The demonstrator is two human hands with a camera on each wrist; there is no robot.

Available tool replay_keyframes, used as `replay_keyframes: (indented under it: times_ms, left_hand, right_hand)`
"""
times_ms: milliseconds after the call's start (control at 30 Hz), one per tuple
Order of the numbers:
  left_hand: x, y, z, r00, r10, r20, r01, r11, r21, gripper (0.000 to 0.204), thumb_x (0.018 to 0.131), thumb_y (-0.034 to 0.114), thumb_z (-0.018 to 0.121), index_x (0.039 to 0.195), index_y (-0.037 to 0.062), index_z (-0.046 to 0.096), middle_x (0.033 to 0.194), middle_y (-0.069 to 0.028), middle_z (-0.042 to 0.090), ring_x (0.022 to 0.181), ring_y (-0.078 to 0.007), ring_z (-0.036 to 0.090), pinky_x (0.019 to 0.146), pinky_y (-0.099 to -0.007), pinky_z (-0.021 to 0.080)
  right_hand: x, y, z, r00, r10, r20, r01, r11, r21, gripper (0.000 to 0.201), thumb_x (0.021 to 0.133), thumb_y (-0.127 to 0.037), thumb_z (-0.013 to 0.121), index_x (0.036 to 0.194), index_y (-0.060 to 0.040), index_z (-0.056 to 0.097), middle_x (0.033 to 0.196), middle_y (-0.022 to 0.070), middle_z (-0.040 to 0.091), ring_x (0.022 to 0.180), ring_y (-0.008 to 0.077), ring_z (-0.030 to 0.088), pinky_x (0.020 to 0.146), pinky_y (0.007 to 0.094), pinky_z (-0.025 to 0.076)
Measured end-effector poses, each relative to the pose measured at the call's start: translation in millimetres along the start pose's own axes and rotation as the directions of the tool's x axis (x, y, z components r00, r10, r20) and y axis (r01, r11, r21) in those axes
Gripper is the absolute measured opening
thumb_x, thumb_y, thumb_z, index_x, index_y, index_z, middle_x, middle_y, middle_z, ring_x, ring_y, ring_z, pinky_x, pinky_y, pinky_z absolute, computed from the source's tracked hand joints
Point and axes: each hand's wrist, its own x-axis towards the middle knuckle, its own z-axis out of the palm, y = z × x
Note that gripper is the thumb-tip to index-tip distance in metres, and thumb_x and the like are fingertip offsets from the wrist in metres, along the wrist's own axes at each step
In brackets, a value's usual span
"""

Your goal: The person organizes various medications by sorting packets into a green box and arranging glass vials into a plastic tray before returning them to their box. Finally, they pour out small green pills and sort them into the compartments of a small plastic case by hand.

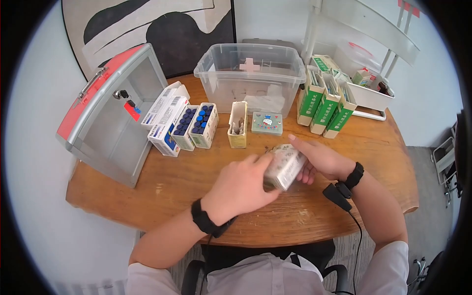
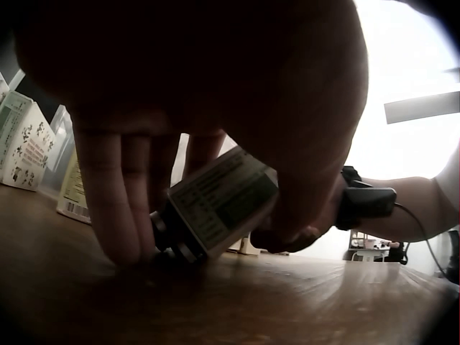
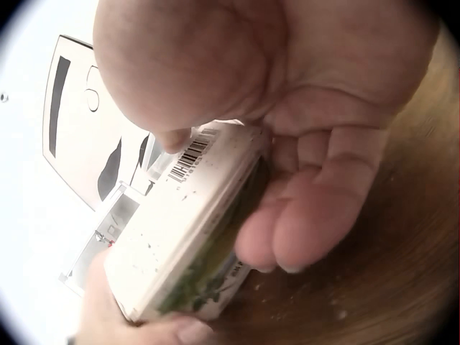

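Both hands hold a small white medicine box (image 1: 284, 167) with printed sides, tilted close over the wooden table. My left hand (image 1: 241, 187) grips its near left end, fingers across one side and thumb on the other. In the left wrist view dark caps (image 2: 188, 250) stick out of the lower end of the box (image 2: 224, 195), beside the fingers. My right hand (image 1: 327, 160) takes the other end, thumb along the far side and fingers curled underneath. A barcode and a green leaf picture show on the box (image 3: 190, 215) in the right wrist view.
Behind the hands stand an open yellowish carton (image 1: 238, 129), a small hinged case (image 1: 267, 123) and a clear plastic bin (image 1: 250, 81). Boxes of blue-capped vials (image 1: 202, 127) and a red-and-silver cabinet (image 1: 118, 108) are left; green-and-white cartons (image 1: 325, 105) and a white rack (image 1: 368, 101) are right.
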Motion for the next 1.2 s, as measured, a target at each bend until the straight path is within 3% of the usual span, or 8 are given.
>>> replay_keyframes:
  times_ms: [67, 167, 333, 433, 633, 867, 967, 1200]
  left_hand:
    - [5, -20, 1, 0.963, 0.16, -0.218, -0.184, 0.978, -0.096, 0.065, 0.083, 0.031, 0.089, 0.139, 0.0028, 0.071, 0.106, -0.019, 0.078, 0.094, -0.0364, 0.079, 0.083, -0.0459, 0.065]
    - [12, -35, -10, 0.993, 0.008, -0.116, -0.055, 0.91, -0.412, 0.051, 0.093, 0.018, 0.085, 0.137, -0.0025, 0.071, 0.101, -0.0126, 0.083, 0.077, -0.0138, 0.077, 0.073, -0.0312, 0.062]
    - [17, -39, 2, 0.991, -0.093, -0.101, -0.011, 0.68, -0.733, 0.051, 0.096, 0.025, 0.086, 0.137, -0.0011, 0.072, 0.093, -0.0082, 0.082, 0.069, -0.0115, 0.07, 0.065, -0.0295, 0.055]
    - [10, -16, -7, 0.992, 0.018, -0.121, -0.091, 0.772, -0.629, 0.061, 0.095, 0.016, 0.087, 0.15, 0.001, 0.065, 0.106, -0.0089, 0.08, 0.075, -0.007, 0.069, 0.067, -0.026, 0.057]
    - [3, -8, -1, 0.984, 0.154, -0.091, -0.179, 0.877, -0.447, 0.086, 0.08, 0.013, 0.098, 0.158, 0.0123, 0.06, 0.149, -0.0108, 0.066, 0.073, -0.0153, 0.072, 0.07, -0.0291, 0.061]
    - [6, -20, 15, 0.993, 0.113, -0.029, -0.116, 0.98, -0.164, 0.073, 0.082, 0.018, 0.096, 0.148, 0.0122, 0.066, 0.15, -0.009, 0.062, 0.081, -0.0233, 0.076, 0.081, -0.0366, 0.064]
    - [6, -25, 17, 0.993, 0.074, -0.095, -0.089, 0.981, -0.172, 0.066, 0.083, 0.017, 0.095, 0.144, 0.0128, 0.07, 0.145, -0.0087, 0.063, 0.085, -0.0245, 0.078, 0.08, -0.0374, 0.064]
    - [3, -28, 13, 0.973, 0.191, -0.127, -0.213, 0.959, -0.188, 0.039, 0.09, 0.009, 0.088, 0.127, 0.0111, 0.079, 0.121, -0.0084, 0.067, 0.084, -0.0258, 0.074, 0.08, -0.0373, 0.062]
  right_hand:
    - [-3, 5, -3, 1.0, 0.029, 0.01, -0.029, 0.999, 0.024, 0.074, 0.114, -0.069, 0.047, 0.133, -0.0001, 0.066, 0.092, 0.0096, 0.073, 0.073, 0.0169, 0.071, 0.065, 0.0314, 0.062]
    - [1, 21, -5, 0.936, -0.351, 0.006, 0.35, 0.931, -0.103, 0.081, 0.111, -0.075, 0.048, 0.156, -0.0082, 0.056, 0.126, 0.0132, 0.066, 0.113, 0.0191, 0.067, 0.098, 0.036, 0.06]
    - [9, 17, -9, 0.965, -0.255, 0.058, 0.25, 0.964, 0.087, 0.085, 0.11, -0.077, 0.047, 0.156, -0.0058, 0.053, 0.119, 0.0157, 0.072, 0.105, 0.0222, 0.072, 0.096, 0.037, 0.061]
    - [9, 21, -19, 0.945, -0.265, 0.192, 0.153, 0.876, 0.457, 0.076, 0.111, -0.072, 0.05, 0.141, -0.003, 0.062, 0.107, 0.0156, 0.078, 0.088, 0.0232, 0.077, 0.085, 0.0381, 0.066]
    - [16, 51, -19, 0.984, -0.178, 0.008, 0.155, 0.879, 0.452, 0.055, 0.113, -0.048, 0.059, 0.14, -0.0002, 0.065, 0.119, 0.0135, 0.08, 0.097, 0.0219, 0.08, 0.087, 0.0399, 0.068]
    - [-6, 62, -30, 0.991, -0.073, -0.113, 0.116, 0.893, 0.435, 0.055, 0.108, -0.036, 0.067, 0.137, 0.0112, 0.061, 0.114, 0.0217, 0.079, 0.077, 0.0246, 0.081, 0.063, 0.0329, 0.069]
    - [-25, 56, -52, 0.993, -0.05, -0.111, 0.079, 0.957, 0.28, 0.051, 0.11, -0.032, 0.066, 0.14, 0.0089, 0.06, 0.124, 0.0169, 0.076, 0.103, 0.0242, 0.079, 0.082, 0.0399, 0.067]
    - [-34, 68, -59, 0.98, -0.141, -0.139, 0.176, 0.94, 0.292, 0.056, 0.106, -0.024, 0.069, 0.15, 0.0083, 0.057, 0.131, 0.013, 0.074, 0.122, 0.0209, 0.072, 0.106, 0.0379, 0.058]
